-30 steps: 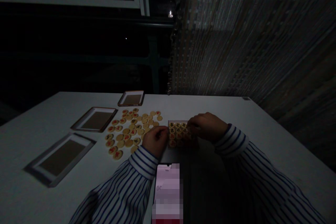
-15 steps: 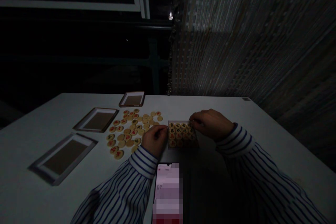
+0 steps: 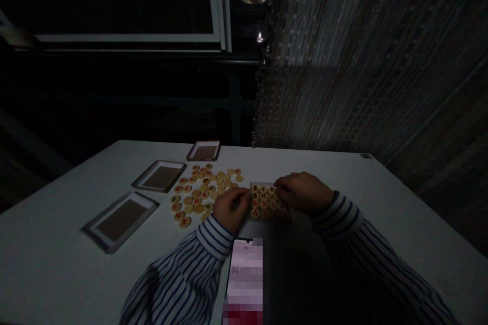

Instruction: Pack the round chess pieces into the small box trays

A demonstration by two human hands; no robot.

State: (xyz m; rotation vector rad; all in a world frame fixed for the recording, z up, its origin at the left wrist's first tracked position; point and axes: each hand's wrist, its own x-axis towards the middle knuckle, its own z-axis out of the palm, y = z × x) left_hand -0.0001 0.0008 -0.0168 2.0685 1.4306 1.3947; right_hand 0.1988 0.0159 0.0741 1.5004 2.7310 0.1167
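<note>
A small open box (image 3: 262,184) on the table holds Chinese chess pieces (image 3: 263,203) in neat rows, some with black characters and some with red. At the box's left wall, my left hand (image 3: 231,208) has its fingers curled, with thumb and index fingertips pressed at the edge. My right hand (image 3: 303,191) reaches over the far right corner, its fingers drawn together and bent down on that side. It hides the right-hand pieces and whatever lies under its fingertips. Loose chess pieces (image 3: 196,201) are scattered left of the box, several face up and others blank side up.
Three shallow open trays or lids (image 3: 120,221), (image 3: 159,175), (image 3: 204,151) lie on the left of the white table (image 3: 373,244). A lit phone (image 3: 244,279) is at the near edge, between my forearms. A beaded curtain (image 3: 316,81) hangs behind the table. The light is dim.
The view has shifted, so the table things appear farther right and the window frame lower. My right fingers now cover more of the box's right-hand pieces. My left hand stays at the left wall.
</note>
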